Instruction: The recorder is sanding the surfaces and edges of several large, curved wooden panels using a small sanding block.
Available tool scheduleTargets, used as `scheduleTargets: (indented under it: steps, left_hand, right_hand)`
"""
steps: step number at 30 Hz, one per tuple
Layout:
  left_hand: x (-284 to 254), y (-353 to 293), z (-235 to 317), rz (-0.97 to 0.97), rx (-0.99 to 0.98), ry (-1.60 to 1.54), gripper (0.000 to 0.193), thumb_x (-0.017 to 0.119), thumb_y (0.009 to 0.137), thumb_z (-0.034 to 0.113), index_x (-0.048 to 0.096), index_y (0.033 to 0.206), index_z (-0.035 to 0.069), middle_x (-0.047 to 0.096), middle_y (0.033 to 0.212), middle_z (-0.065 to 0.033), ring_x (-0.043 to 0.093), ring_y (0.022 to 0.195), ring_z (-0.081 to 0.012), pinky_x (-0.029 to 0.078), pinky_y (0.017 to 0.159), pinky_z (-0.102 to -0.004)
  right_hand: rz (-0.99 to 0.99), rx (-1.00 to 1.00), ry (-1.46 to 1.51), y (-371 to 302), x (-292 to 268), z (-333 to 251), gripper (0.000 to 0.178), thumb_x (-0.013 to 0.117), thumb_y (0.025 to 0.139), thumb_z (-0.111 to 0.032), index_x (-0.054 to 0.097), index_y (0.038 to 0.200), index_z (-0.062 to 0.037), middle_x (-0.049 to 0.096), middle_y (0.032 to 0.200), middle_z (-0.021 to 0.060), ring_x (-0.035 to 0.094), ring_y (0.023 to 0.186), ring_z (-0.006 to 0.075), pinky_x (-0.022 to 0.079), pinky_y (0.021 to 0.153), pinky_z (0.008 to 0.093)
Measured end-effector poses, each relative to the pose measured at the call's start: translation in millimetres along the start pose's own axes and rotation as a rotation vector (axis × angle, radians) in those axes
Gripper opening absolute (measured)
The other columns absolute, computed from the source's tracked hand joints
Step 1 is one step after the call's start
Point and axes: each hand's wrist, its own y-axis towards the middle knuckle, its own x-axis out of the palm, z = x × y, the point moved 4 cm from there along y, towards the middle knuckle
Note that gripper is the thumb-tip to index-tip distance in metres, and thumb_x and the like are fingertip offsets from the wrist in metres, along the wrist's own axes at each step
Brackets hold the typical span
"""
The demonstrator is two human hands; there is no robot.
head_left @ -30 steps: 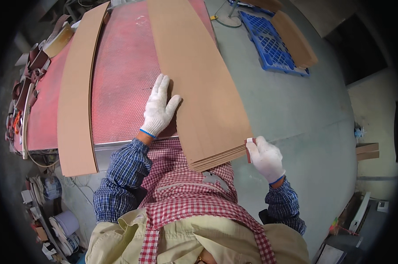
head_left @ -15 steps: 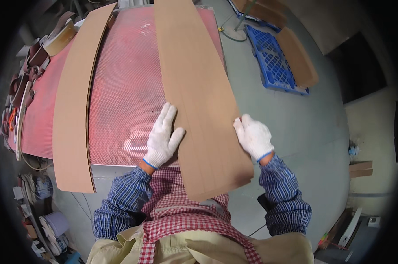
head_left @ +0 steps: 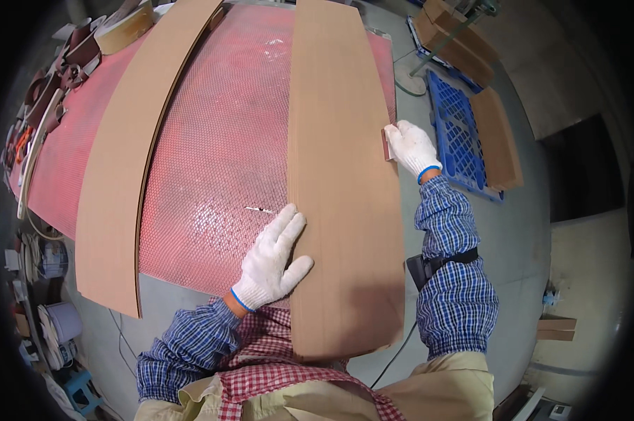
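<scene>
A long brown wood-coloured panel (head_left: 345, 189), apparently a stack of thin boards, lies lengthwise before me, its near end jutting past the table edge. My left hand (head_left: 271, 259), in a white knit glove, rests open along the panel's left edge with the fingers extended and the thumb apart. At the right edge, farther out, my gloved right hand (head_left: 413, 149) is closed on a reddish-brown piece of sandpaper (head_left: 388, 145), which is against the panel's side. The fingertips behind the sandpaper are partly hidden.
A second long panel (head_left: 124, 175) lies to the left on the red mesh-covered table (head_left: 215, 147). Brown abrasive belts (head_left: 42, 91) and a tape roll (head_left: 124, 29) sit at the table's left side. A blue pallet (head_left: 461, 133) stands on the floor at the right.
My right hand has slid away from me along the panel's right edge, and the sandpaper now shows. The view has shifted; my left hand stays on the left edge.
</scene>
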Motion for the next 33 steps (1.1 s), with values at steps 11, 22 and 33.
scheduleTargets:
  steps: [11,22,33]
  left_hand:
    - [-1.3,-2.8,4.5,-0.005,-0.002,-0.019,0.070,0.064,0.091,0.034,0.040,0.145,-0.002,0.037,0.149,-0.0334,0.043,0.134,-0.0481,0.038,0.110,-0.0474]
    - [-1.2,8.4,1.1,0.068,0.018,-0.018,0.070,0.066,0.087,0.030,0.041,0.143,-0.003,0.039,0.148,-0.0308,0.045,0.133,-0.0456,0.039,0.110,-0.0466]
    - [4.3,8.9,-10.8,0.079,0.004,-0.046,0.065,0.064,0.092,0.031,0.040,0.147,0.005,0.034,0.155,-0.0236,0.040,0.139,-0.0404,0.039,0.112,-0.0437]
  right_hand:
    - [0.068,-0.041,-0.126,34.7,3.9,-18.1,0.045,0.045,0.093,-0.036,0.067,0.097,0.0033,0.067,0.103,0.0279,0.064,0.099,0.0447,0.051,0.089,0.0512]
    - [0.026,-0.041,-0.035,-101.5,-0.7,-13.7,0.038,0.050,0.096,-0.035,0.063,0.093,0.0001,0.068,0.089,0.0259,0.066,0.086,0.0437,0.052,0.078,0.0529]
    - [-0.004,0.057,-0.110,-341.7,-10.4,-11.0,0.032,0.050,0.100,-0.034,0.057,0.088,-0.0053,0.064,0.067,0.0191,0.066,0.064,0.0370,0.050,0.052,0.0489]
